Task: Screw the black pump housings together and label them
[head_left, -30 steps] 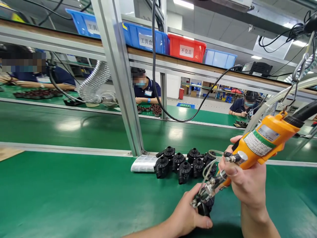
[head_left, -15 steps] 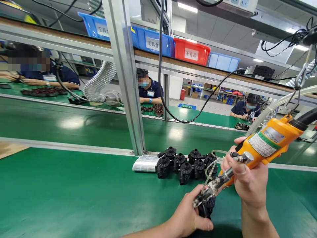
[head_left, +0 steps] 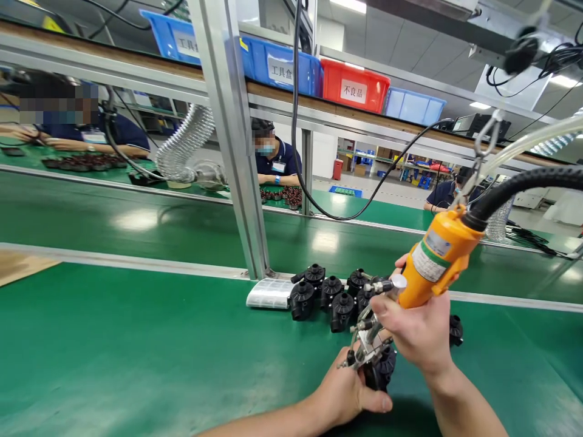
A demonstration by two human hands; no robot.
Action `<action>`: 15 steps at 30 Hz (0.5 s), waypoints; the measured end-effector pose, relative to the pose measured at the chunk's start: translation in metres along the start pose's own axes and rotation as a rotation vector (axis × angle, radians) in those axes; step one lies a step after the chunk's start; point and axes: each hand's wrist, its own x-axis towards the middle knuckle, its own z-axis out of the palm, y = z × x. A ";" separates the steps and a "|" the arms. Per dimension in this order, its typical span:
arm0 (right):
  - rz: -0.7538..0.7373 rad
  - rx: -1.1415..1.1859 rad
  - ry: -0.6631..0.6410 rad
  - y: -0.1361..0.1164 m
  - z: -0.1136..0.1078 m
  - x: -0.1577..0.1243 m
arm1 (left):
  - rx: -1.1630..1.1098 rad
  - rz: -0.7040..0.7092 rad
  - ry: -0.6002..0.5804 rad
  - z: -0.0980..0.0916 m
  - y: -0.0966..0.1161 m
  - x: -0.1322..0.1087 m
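My right hand (head_left: 421, 331) is wrapped around an orange electric screwdriver (head_left: 437, 258), which hangs from a hook and has a thick black cable. Its metal nozzle end, with thin air tubes, points down at a black pump housing (head_left: 385, 367). That housing is gripped by my left hand (head_left: 341, 388), thumb in front and fingers behind it. The nozzle covers part of the housing, so whether the tip touches it I cannot tell. Behind my hands stand several more black pump housings (head_left: 342, 311) in a cluster, and another housing (head_left: 456, 331) shows right of my right wrist.
A white sheet-like roll (head_left: 269, 294) lies left of the cluster on the green table (head_left: 150, 358). An aluminium post (head_left: 230, 139) rises behind it. Blue bins (head_left: 285, 71) and a red bin (head_left: 355, 85) sit on the shelf above. Co-workers sit across the line.
The screwdriver has swung left and become more upright over the held housing, my right hand moving left with it. My left hand stays nearly in place, still gripping the housing.
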 end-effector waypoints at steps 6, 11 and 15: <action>0.036 0.033 -0.009 0.005 0.007 -0.005 | -0.008 0.023 0.008 0.003 0.010 0.000; 0.016 0.062 0.037 0.008 0.003 -0.003 | 0.013 -0.073 0.031 0.002 0.003 -0.004; -0.053 0.139 0.224 -0.004 -0.026 0.006 | 0.119 -0.345 0.133 0.004 -0.011 -0.016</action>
